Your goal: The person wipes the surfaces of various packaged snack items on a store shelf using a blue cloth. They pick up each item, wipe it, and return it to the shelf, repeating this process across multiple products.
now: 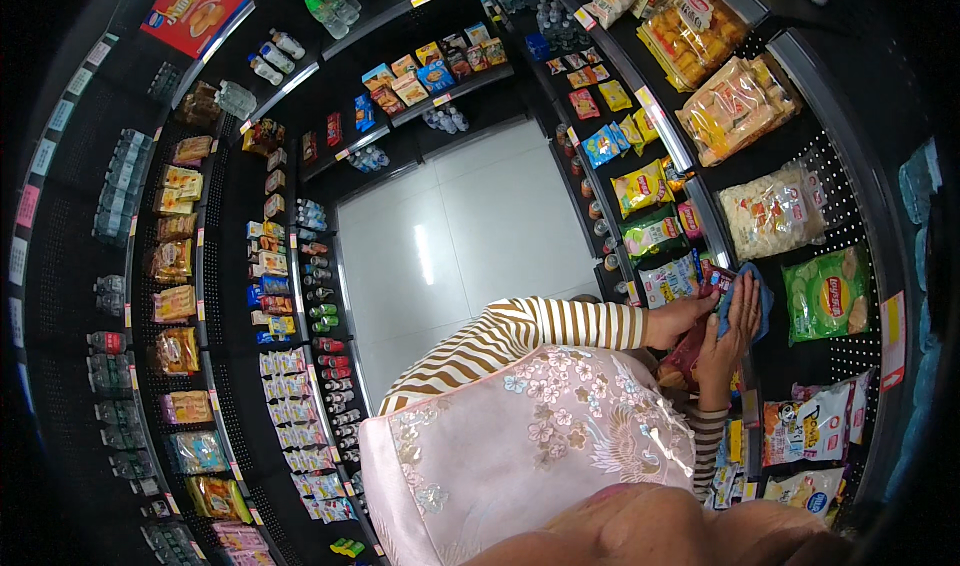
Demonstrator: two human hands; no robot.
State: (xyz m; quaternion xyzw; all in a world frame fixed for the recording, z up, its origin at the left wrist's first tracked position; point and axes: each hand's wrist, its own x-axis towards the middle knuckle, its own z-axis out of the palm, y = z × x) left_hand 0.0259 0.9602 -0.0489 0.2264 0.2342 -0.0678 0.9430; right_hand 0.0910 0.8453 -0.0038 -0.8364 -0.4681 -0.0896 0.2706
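My left hand [679, 320] grips the upper part of a dark red snack bag [681, 356], in front of the shelves on the right. My right hand [729, 329] lies over a folded blue cloth [759, 303] against the same bag, its fingers stretched and close together. Both hands are nearly touching. Part of the bag is hidden behind the hands and the forearm. Just beside the left hand stand a pale blue chip bag [670, 281] and a green chip bag [651, 233]. A larger green Lay's bag [827, 296] rests on the shelf to the right.
Black shelves with price strips surround the pale tiled floor [457, 228]. A metal shelf edge [701, 206] runs close to the hands. Packed breads [739, 108], a clear bag of pale snacks [772, 209], boxed biscuits [409, 88] and bottles [124, 183] stand on the shelves.
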